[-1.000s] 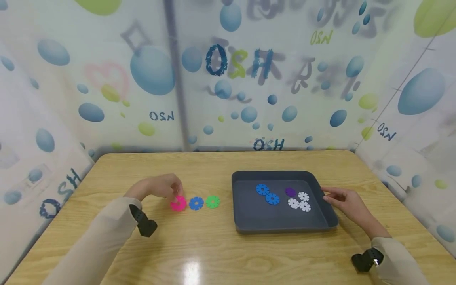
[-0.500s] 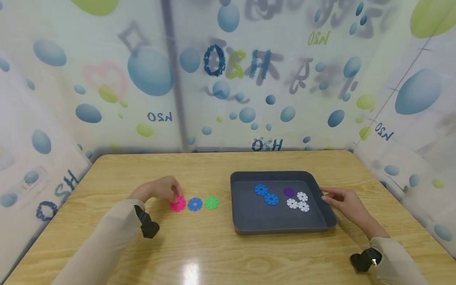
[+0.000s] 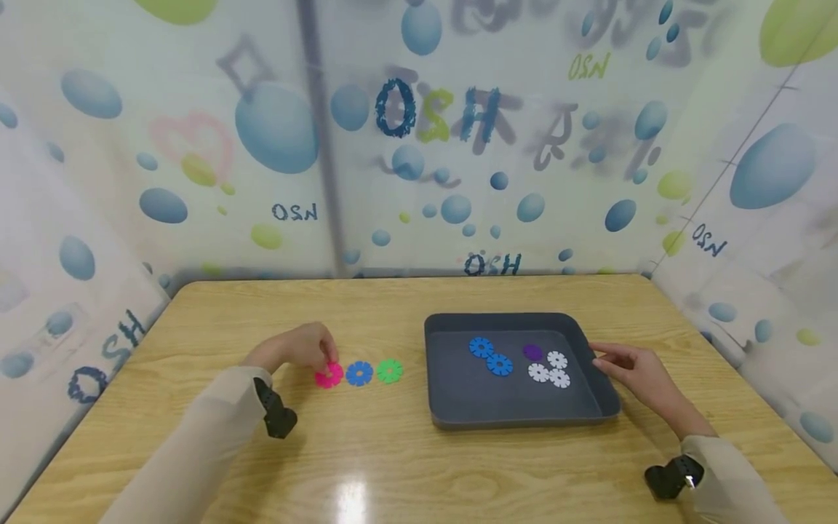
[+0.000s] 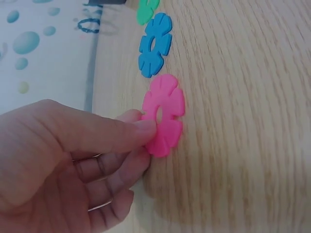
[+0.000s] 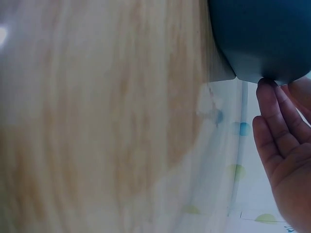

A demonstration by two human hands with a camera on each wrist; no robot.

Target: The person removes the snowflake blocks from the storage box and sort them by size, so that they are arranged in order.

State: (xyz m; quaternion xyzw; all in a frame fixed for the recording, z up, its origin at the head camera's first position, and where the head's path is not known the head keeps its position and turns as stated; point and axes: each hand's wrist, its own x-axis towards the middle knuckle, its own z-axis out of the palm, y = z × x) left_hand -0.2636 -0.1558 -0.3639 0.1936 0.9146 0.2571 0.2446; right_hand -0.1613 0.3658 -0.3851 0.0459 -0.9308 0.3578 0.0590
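Note:
My left hand [image 3: 304,346] pinches a pink flower-shaped plastic disc [image 4: 167,111] by its near edge, thumb on the upper face and fingers under it. Beyond that disc, in a row to the right, lie a blue disc [image 3: 359,373] and a green disc [image 3: 390,371] on the table. My right hand [image 3: 644,375] grips the right rim of a dark grey tray [image 3: 471,404]; in the right wrist view its fingertips press the outside wall, while the thumb is mostly hidden. Inside the tray are two blue discs [image 3: 500,364], a purple disc [image 3: 533,352] and three white discs [image 3: 539,372].
The wooden table [image 3: 366,458] spreads around the tray and the row of discs. A wall cloth [image 3: 366,189] with blue and green dots encloses the back and sides. Each wrist carries a black strapped device, such as the left one [image 3: 278,416].
The left hand has turned slightly over the pink disc, its forearm shifting a little to the right. The right hand and the tray stay as they were.

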